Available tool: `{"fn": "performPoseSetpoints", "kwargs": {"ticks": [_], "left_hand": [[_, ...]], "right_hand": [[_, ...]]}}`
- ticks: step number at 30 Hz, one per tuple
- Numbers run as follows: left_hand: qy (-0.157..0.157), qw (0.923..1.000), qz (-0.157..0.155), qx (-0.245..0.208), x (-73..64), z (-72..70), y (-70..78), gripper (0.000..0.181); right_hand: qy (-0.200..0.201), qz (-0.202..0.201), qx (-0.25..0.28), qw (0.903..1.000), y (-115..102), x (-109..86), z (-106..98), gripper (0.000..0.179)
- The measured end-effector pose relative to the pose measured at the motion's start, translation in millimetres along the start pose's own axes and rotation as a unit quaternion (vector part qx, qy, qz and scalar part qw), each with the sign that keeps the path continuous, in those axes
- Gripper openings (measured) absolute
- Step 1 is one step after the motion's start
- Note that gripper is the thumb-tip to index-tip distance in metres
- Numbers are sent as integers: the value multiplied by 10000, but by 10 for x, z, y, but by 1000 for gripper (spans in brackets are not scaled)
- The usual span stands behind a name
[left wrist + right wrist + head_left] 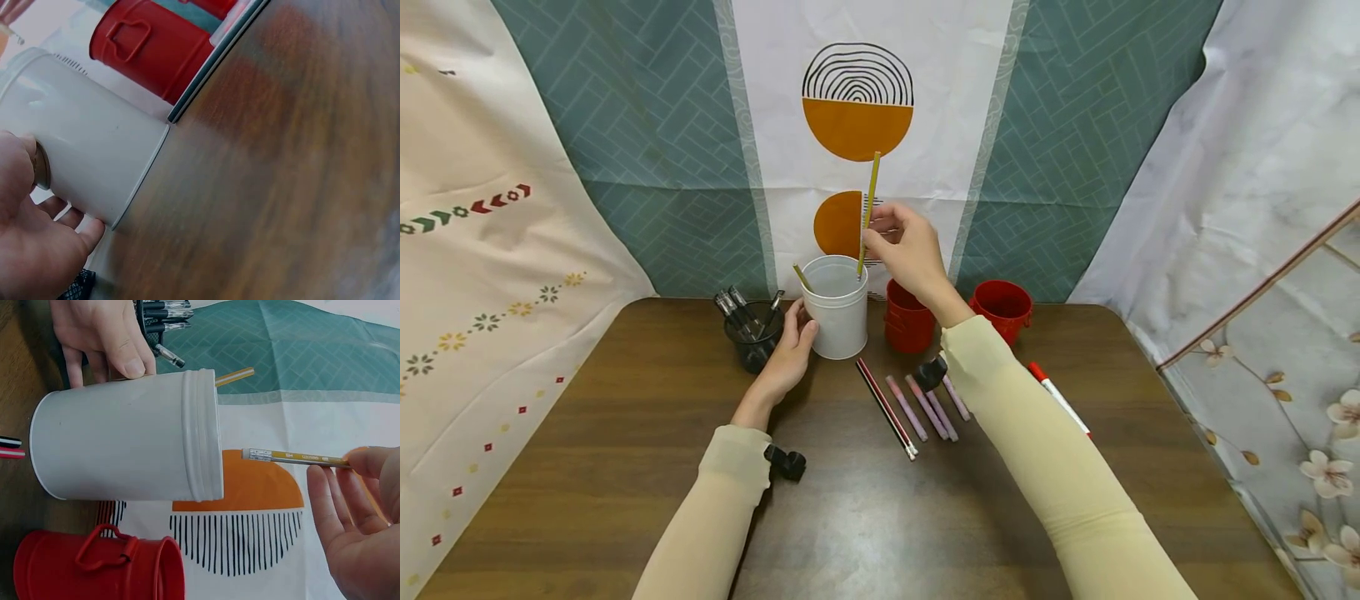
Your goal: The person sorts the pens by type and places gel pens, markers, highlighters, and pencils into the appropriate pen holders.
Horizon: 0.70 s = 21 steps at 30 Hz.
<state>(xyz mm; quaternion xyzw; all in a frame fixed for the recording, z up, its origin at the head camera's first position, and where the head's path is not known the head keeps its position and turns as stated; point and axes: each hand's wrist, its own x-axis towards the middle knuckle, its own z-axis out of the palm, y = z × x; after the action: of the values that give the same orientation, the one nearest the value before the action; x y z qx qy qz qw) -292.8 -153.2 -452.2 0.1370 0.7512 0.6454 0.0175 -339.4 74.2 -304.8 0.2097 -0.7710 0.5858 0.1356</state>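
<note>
Between thumb and fingertips my right hand point(916, 252) pinches a yellow pencil point(872, 190), held nearly upright. Its eraser end points down at the mouth of a white bucket point(841, 327); the right wrist view shows that end just outside the rim. Another yellow pencil point(235, 376) leans in the bucket, its upper end sticking out over the left side. My left hand point(786, 350) holds the bucket's left side, thumb toward the front. The bucket stands upright on the table point(647, 467).
Left of the bucket is a black mesh cup point(752, 354) of pens. Two red buckets point(910, 321) stand to the right, partly behind my right arm. In front lie red and black pencils point(886, 408), several pink-purple sticks point(907, 408) and a red-capped white marker point(1060, 400).
</note>
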Motion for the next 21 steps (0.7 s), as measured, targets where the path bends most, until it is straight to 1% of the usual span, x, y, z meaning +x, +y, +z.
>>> {"fn": "performPoseSetpoints", "kwargs": {"ticks": [5,12,21], "left_hand": [[10,10000,9,-8,-4,-10,-21,60],[-3,10000,-15,-4,-8,-19,-12,60],[-40,10000,-41,20,-25,-23,19,61]], "right_hand": [[-65,-141,-291,9995,1,77,116,25],[-138,-39,-440,9989,23,121,239,24],[-191,100,-667,9975,166,95,341,23]]}}
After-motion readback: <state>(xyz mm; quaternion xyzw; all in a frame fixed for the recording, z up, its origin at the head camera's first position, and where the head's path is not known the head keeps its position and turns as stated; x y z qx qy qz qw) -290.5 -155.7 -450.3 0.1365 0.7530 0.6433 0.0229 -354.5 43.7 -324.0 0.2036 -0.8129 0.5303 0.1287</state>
